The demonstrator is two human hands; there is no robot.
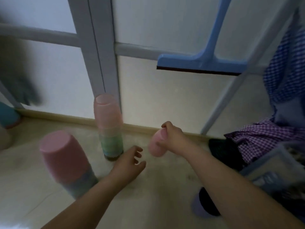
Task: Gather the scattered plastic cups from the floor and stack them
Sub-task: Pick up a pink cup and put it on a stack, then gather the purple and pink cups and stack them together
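A tall stack of upside-down cups (109, 128) stands on the floor by the wall, pink on top, green and blue lower down. A second stack (66, 161), pink above blue, stands nearer on the left. My right hand (173, 138) grips a single pink cup (156, 144) in the air, to the right of the tall stack. My left hand (130, 161) hovers open and empty just above the floor, near the tall stack's base.
A blue squeegee (201, 62) leans on the white wall. Grey frame bars (100, 47) run up behind the stacks. Checked clothes (264, 139) and a plastic bin (270, 164) crowd the right side. A purple slipper (203, 207) lies under my right arm. A teal object (8, 115) sits at far left.
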